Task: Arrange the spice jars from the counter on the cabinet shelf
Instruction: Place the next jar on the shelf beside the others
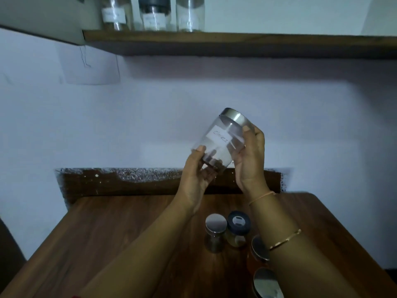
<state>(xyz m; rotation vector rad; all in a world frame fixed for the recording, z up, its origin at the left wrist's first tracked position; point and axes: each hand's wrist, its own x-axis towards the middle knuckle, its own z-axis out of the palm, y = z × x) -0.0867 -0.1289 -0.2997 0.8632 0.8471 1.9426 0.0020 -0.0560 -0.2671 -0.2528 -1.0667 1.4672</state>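
A clear spice jar (221, 138) with a silver lid and a white label is held tilted in mid-air, well above the counter, lid pointing up and right. My left hand (196, 175) grips its base, where a little dark spice lies. My right hand (250, 160) holds its upper side near the lid. On the wooden counter (120, 239) below stand a silver-lidded jar (215, 231) and a dark-lidded jar (238, 230); two more silver lids (259, 248) show partly behind my right forearm. Three labelled jars (152, 15) stand on the cabinet shelf (214, 40) at upper left.
The shelf's wooden board runs across the top, with bare shelf to the right of the three jars. A pale wall is behind the counter, with a dark wooden strip (133, 183) at its foot. A cabinet side (43, 20) is at upper left.
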